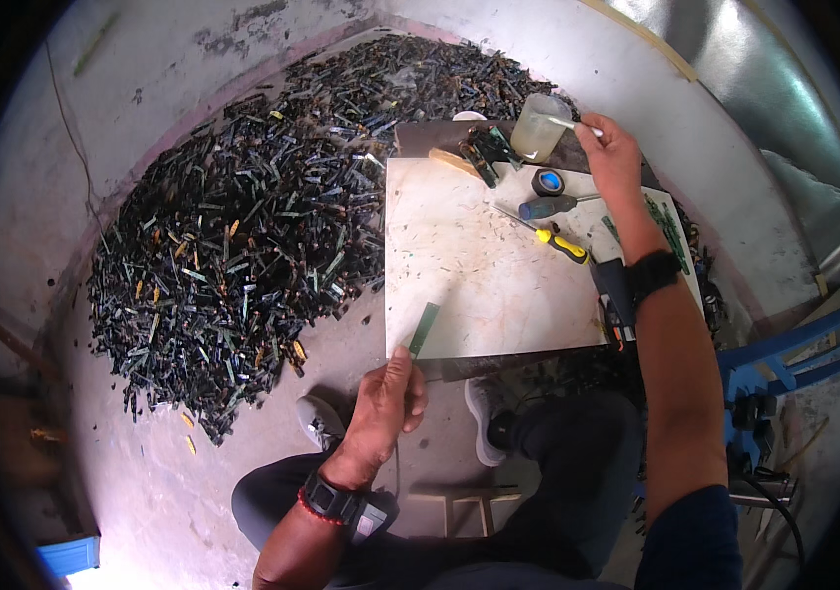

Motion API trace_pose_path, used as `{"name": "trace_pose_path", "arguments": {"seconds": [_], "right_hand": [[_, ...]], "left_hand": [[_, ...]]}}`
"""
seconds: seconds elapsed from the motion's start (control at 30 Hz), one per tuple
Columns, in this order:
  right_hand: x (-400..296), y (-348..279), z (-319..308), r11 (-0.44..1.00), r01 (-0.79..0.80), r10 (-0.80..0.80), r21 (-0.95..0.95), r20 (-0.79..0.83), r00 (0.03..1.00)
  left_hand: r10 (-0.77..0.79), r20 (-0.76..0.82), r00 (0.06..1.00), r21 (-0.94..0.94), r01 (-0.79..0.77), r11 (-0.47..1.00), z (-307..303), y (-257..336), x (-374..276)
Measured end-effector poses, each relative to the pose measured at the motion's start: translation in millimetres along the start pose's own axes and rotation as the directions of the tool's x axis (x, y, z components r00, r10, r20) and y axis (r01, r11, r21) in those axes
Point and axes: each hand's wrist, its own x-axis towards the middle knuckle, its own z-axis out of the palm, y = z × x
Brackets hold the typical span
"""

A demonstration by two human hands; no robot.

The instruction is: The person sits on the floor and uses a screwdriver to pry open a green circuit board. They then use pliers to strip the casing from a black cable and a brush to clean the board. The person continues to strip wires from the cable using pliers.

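Observation:
Between the thumb and fingers of my left hand (389, 398) is one end of a narrow green circuit board strip (425, 330), slanting up over the near left edge of the white board (456, 324). My right hand (611, 158) grips a thin white stick-like tool (573, 125), its tip inside the mouth of a translucent plastic cup (535, 134). Below that hand lie a blue-handled screwdriver (546, 207), a screwdriver with a yellow and black handle (563, 245) and a roll of dark tape (547, 182).
A large heap of dark strips (243, 243) covers the floor at left and behind. More strips (492, 153) and a wooden block (455, 162) lie at the board's far edge. Green strips (667, 228) and a dark tool (615, 295) lie right. A blue chair (796, 358) stands right.

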Motion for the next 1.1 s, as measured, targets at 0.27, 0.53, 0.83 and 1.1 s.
{"name": "trace_pose_path", "arguments": {"seconds": [0.27,0.53,0.83,1.1], "right_hand": [[26,-46,-7,0.94,0.039,-0.049,-0.338,-0.021,0.999],[-13,-18,-30,0.973,-0.14,0.139,-0.182,-0.02,0.99],[-35,-30,-28,0.943,-0.317,0.32,0.105,-0.016,0.947],[-70,-58,-49,0.538,-0.697,0.555,0.474,0.423,0.716]], "left_hand": [[-0.051,0.048,0.998,0.032,0.049,0.998,7,2,-6],[-0.029,0.053,0.998,0.045,0.027,0.999,7,0,-8],[-0.018,0.03,0.999,-0.001,0.018,1.0,1,-7,4],[-0.056,0.015,0.998,-0.077,0.057,0.995,-6,-21,22]]}}
